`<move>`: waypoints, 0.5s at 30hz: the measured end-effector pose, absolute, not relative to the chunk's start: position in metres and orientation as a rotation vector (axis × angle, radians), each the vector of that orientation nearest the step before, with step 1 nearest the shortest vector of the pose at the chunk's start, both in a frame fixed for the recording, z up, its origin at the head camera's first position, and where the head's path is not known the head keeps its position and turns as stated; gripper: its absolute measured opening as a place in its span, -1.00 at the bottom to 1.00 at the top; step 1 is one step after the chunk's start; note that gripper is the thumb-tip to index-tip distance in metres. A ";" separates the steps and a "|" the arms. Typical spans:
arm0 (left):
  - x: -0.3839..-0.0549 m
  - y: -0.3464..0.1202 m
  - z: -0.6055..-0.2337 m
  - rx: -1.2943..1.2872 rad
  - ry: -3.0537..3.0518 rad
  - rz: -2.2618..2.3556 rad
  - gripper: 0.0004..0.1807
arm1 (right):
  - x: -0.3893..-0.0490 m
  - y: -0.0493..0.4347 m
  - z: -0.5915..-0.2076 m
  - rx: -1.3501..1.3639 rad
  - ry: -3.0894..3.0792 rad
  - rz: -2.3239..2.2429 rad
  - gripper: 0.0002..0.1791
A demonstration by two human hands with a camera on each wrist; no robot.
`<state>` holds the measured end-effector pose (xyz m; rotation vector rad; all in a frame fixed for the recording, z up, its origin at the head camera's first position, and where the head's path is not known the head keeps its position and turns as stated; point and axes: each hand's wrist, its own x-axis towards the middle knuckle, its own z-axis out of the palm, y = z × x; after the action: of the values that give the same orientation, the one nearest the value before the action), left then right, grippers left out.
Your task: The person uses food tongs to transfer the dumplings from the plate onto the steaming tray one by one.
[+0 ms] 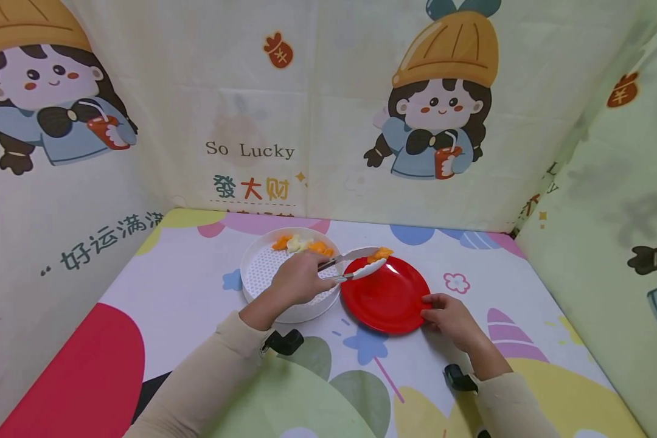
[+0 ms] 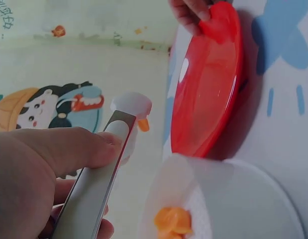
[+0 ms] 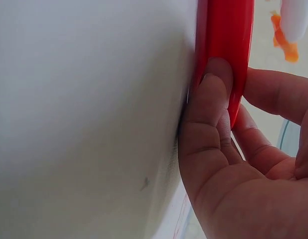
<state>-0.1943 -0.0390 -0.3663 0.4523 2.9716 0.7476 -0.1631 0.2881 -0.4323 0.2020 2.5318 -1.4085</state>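
My left hand [image 1: 301, 278] grips a pair of metal tongs [image 2: 91, 191] with white tips, reaching over the round white basket [image 1: 261, 274]. Between the tips is an orange piece [image 1: 382, 254], held above the far edge of a red plate [image 1: 385, 298]. My right hand [image 1: 450, 317] pinches the plate's right rim, thumb on one side and fingers on the other, as the right wrist view shows. Inside the basket, by its far wall, lie orange pieces [image 1: 321, 247] and a pale piece [image 1: 297, 244]. What exactly the pieces are I cannot tell.
Basket and plate stand side by side on a table with a colourful printed cover [image 1: 197, 292]. Behind the table hangs a cream cloth [image 1: 339, 121] with cartoon figures, and similar cloth closes off both sides.
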 end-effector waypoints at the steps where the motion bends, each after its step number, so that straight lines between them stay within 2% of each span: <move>1: -0.194 -0.042 -0.365 0.437 2.982 0.741 -0.46 | -0.163 0.288 -0.432 0.203 2.534 -1.405 -0.49; 15: -0.188 -0.089 -0.364 0.305 3.051 0.745 -0.41 | -0.164 0.287 -0.436 0.229 2.532 -1.399 -0.50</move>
<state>-0.1884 -0.0892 -0.3640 0.3048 3.0511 0.7448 -0.1640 0.2873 -0.4359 0.2286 2.5322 -1.3994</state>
